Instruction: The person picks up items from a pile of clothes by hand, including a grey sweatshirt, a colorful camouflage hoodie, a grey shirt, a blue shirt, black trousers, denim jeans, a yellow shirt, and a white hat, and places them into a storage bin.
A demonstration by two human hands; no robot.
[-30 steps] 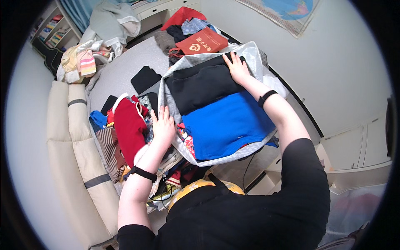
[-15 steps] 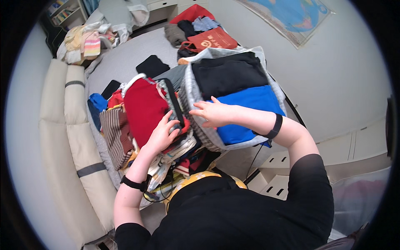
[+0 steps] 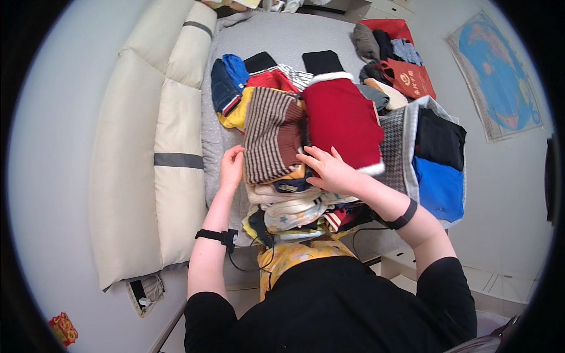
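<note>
One striped garment point(image 3: 269, 134) has its near end between the hands point(image 3: 232, 169) point(image 3: 334, 172).

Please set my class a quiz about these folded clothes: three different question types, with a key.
1. True or false: the brown striped knitted garment lies left of the dark-red garment with fluffy white trim.
2. Which bare hand is at the striped garment's left edge?
3. Fill in: the open grey houndstooth fabric bag holds a folded black garment and a ____ one.

Key: 1. True. 2. The left hand. 3. Blue.
</note>
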